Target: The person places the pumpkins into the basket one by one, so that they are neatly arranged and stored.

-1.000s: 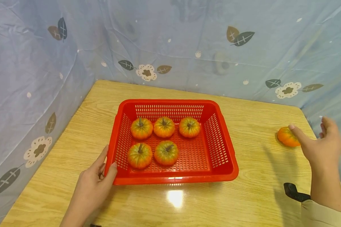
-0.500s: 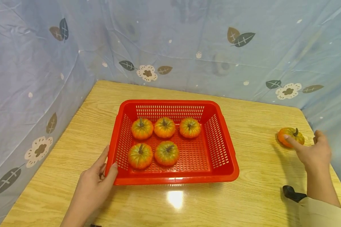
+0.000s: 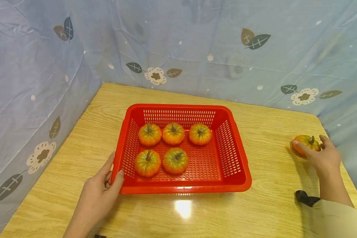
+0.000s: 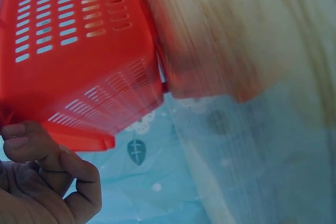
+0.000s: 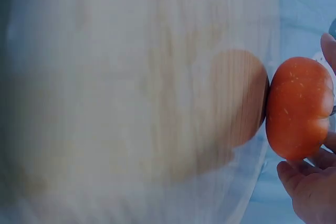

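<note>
A red plastic basket (image 3: 184, 189) stands on the table, holding several small orange-green pumpkins (image 3: 174, 161). Its left front rim is held by my left hand (image 3: 98, 191), thumb over the edge; the left wrist view shows curled fingers (image 4: 39, 150) by the basket wall (image 4: 79, 72). At the far right, another small pumpkin (image 3: 306, 145) sits on the table. My right hand (image 3: 325, 158) is around it, thumb at its left front and fingers at its right. In the right wrist view, lower fingers (image 5: 310, 182) lie close to the orange pumpkin (image 5: 296, 108); the thumb appears slightly apart.
The wooden table (image 3: 256, 211) has its back and left edges against a blue floral cloth (image 3: 190, 39). A black strap end (image 3: 306, 198) sticks out beside the right sleeve (image 3: 339, 218). Bare wood lies between the basket and the right-hand pumpkin.
My right hand has moved down and left, nearer the lone pumpkin, and its fingers have come in around the sides. My left hand and the basket have stayed in place.
</note>
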{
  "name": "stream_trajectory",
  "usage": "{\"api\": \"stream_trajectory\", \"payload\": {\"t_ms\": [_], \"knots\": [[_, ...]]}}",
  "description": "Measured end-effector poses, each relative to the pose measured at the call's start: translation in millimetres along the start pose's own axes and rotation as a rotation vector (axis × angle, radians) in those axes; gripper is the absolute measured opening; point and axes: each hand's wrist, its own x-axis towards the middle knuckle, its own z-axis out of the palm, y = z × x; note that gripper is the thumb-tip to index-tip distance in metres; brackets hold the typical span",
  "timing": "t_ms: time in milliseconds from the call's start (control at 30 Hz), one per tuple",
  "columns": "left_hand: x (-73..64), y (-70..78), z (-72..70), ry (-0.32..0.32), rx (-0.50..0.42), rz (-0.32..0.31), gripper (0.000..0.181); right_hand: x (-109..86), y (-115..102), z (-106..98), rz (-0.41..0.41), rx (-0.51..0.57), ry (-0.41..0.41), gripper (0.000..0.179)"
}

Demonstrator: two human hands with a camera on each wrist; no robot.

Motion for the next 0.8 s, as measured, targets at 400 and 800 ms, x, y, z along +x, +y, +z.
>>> {"api": "stream_trajectory", "payload": {"t_ms": [400,800], "knots": [[-0.4,0.0,0.4,0.006,0.006,0.0,0.062,7.5,-6.8,4.8,0.005,-0.042,-0.04,0.112],[0.2,-0.1,0.2,0.003,0.006,-0.001,0.062,7.8,-4.8,3.6,0.018,-0.124,-0.028,0.114]]}}
